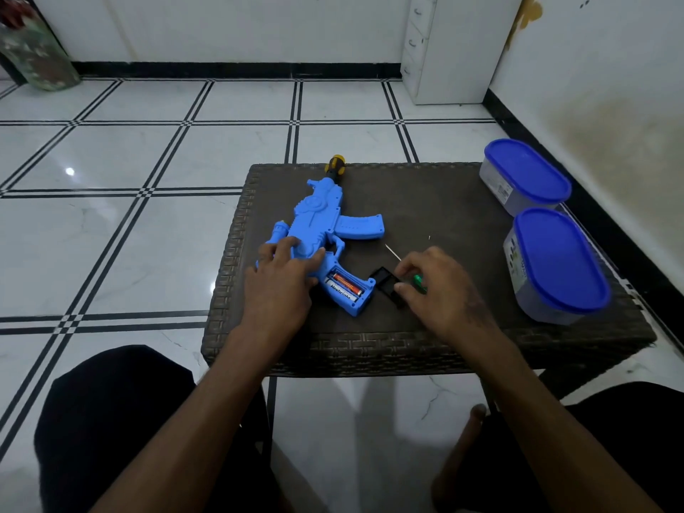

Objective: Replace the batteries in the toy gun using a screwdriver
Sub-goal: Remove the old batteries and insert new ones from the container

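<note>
The toy gun (325,235) is laid flat on the dark woven bench (425,335), left of centre, with its grip turned toward the person so that the open battery bay is reached easily. Two batteries (344,285) are seen in the bay; on the white one a word beginning "He" is printed, the rest not legible. The gun is pinned down by the left hand (285,275), fingers spread and straight, apparently to stop it sliding. The black cover (386,283) lies just right of the grip. A green-handled screwdriver (418,281) is held in the curled right hand (433,286), its thin shaft pointing far-left. Two blue-lidded tubs (555,261) stand at the right edge; their labels cannot be read.
</note>
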Demonstrator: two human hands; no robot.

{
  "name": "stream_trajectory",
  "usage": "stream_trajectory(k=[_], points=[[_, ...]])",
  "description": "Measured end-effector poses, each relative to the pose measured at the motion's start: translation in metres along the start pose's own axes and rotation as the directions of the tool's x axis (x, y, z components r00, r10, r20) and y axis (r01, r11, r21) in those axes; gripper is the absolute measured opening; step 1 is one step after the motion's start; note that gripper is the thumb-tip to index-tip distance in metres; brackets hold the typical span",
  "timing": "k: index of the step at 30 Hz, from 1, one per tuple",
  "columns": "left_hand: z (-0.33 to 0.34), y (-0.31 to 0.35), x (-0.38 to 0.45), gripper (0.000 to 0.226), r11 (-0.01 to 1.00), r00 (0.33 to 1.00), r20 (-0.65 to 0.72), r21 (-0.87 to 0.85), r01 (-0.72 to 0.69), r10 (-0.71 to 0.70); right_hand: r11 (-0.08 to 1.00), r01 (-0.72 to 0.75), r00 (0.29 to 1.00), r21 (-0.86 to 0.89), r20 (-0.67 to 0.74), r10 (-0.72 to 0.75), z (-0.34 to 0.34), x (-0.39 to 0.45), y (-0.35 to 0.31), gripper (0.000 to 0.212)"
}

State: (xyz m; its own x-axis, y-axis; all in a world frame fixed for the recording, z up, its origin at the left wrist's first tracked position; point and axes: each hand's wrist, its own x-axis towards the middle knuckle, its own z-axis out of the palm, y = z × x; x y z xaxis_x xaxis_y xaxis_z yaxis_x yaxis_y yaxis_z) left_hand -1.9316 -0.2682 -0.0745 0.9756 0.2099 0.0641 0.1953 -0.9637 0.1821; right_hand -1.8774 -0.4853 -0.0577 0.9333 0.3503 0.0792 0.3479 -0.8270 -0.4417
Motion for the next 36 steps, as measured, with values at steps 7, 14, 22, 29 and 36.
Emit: stream_trajectory(k=[7,14,22,29,36], points=[[-0.001,-0.003,-0.004,0.051,0.996,0.996,-0.063,-0.056,-0.062,0.058,0.957,-0.186,0.947,-0.221,0.221,0.235,-0.016,-0.005,0.024,0.040],[-0.006,-0.005,-0.003,0.036,0.963,0.968,-0.141,-0.145,-0.227,0.207,0.966,-0.219,0.966,-0.140,0.110,0.235,-0.011,0.006,0.028,0.018],[0.002,-0.012,0.000,0.032,0.940,0.953,-0.120,-0.167,-0.297,0.279,0.813,-0.117,0.922,0.570,-0.242,0.302,-0.010,0.013,0.012,0.011],[0.006,-0.014,0.002,0.033,0.940,0.947,-0.127,-0.142,-0.310,0.293,0.596,0.154,0.924,0.788,-0.328,0.195,-0.014,0.015,-0.018,0.010],[0.009,-0.015,0.001,0.034,0.941,0.952,-0.142,-0.167,-0.293,0.271,0.743,0.287,0.930,0.605,-0.361,-0.065,-0.008,0.010,-0.032,0.017]])
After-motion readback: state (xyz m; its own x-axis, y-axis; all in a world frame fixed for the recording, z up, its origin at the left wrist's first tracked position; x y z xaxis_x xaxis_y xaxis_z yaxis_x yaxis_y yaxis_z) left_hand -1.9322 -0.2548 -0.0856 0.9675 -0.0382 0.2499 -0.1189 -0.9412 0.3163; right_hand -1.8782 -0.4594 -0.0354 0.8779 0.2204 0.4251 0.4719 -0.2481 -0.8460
